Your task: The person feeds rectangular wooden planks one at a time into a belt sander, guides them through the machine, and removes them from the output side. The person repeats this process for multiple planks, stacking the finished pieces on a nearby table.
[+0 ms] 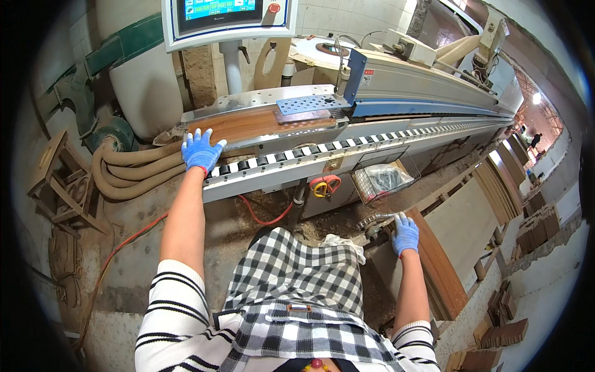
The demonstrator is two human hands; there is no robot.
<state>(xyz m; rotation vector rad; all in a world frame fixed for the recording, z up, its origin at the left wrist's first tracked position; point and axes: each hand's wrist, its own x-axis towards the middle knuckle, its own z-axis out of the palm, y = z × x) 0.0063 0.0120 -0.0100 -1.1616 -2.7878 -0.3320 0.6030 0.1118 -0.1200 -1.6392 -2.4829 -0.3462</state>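
My left hand (201,152), in a blue glove with pale fingertips, lies with fingers spread on the near end of a brown wood-grain board (248,126). That board rests on the bed of a long machine, its far end under a blue perforated plate (305,104). To the right, my right hand (405,235), gloved alike, is stretched out at the edge of a stack of panels, touching or just above a brown panel (439,263). A curved ridged strip (378,219) is close to its fingertips; I cannot tell whether they touch.
A row of black and white pads (313,149) runs along the machine's front. Below hang a wire basket (384,181) and an orange-red coil (325,186). A control screen (218,13) stands at the back. Ribbed hoses (133,170) and a wooden stool (65,186) are left; a red hose (124,245) crosses the floor.
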